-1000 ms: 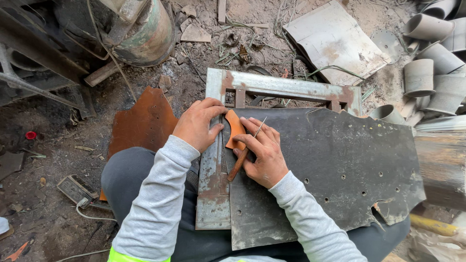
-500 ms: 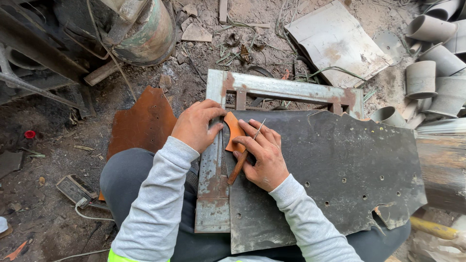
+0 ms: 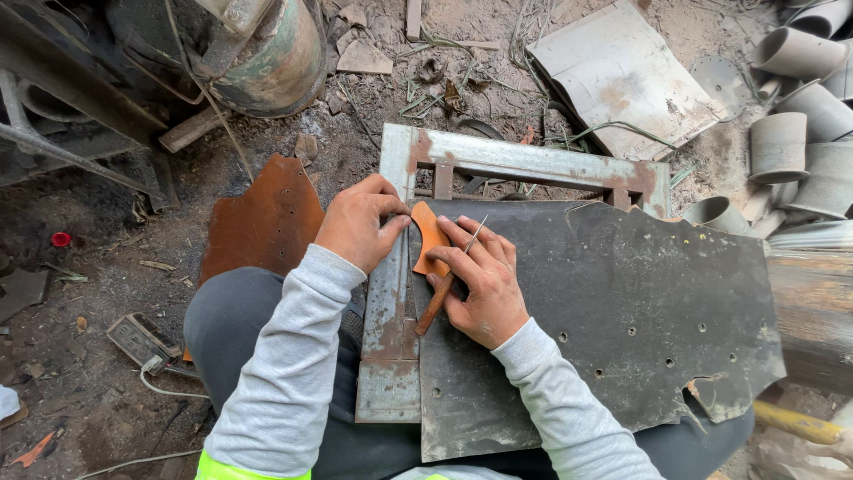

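- Scrap-strewn dirt ground point(image 3: 107, 373) surrounds a seated person, with short grey pipe sections point(image 3: 782, 142) piled at upper right, a rusty sheet point(image 3: 262, 218) lying at left and a bent pale sheet point(image 3: 622, 71) beyond the work.
- Across the lap lies a dark, hole-punched metal sheet point(image 3: 622, 302), resting on a rusted angle-iron frame point(image 3: 391, 320).
- Left hand point(image 3: 360, 222) presses down, fingers curled, on a small orange template point(image 3: 431, 240) set at the dark sheet's upper left corner, just beside the frame's long rail.
- Right hand point(image 3: 484, 284) is closed pen-style around a wooden-handled scriber point(image 3: 449, 280), its thin metal point aimed up past the template's right edge.
- Judged from this grip, a clean line needs the template pinned flat without slipping, the point kept tight against its edge, and one steady, even stroke rather than repeated scratches.
- Template sits between the two hands, touching the left fingertips and just beside the right forefinger.
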